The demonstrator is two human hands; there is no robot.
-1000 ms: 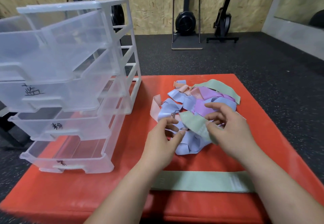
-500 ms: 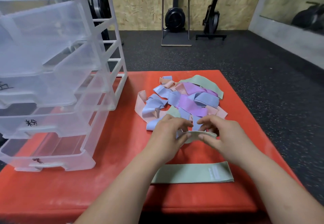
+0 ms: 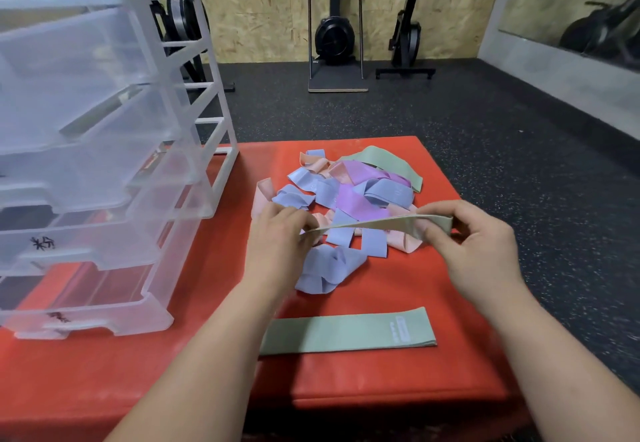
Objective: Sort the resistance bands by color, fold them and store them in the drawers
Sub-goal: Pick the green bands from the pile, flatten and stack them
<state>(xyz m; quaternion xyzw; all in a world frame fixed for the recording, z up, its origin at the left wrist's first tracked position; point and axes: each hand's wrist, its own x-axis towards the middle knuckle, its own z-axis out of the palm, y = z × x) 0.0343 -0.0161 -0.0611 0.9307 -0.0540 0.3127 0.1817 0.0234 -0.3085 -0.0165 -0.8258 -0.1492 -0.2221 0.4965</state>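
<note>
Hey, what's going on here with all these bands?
A person is sorting resistance bands. The left hand and right hand pinch the ends of a green band, held above the pile of blue, pink, purple and green bands on the mat. A second green band lies flat nearer the person. The drawer unit stands left, drawers pulled out.

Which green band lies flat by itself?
The near green band, alone on the red mat. The held green band stretches between left hand and right hand; the far green band borders the pile.
</note>
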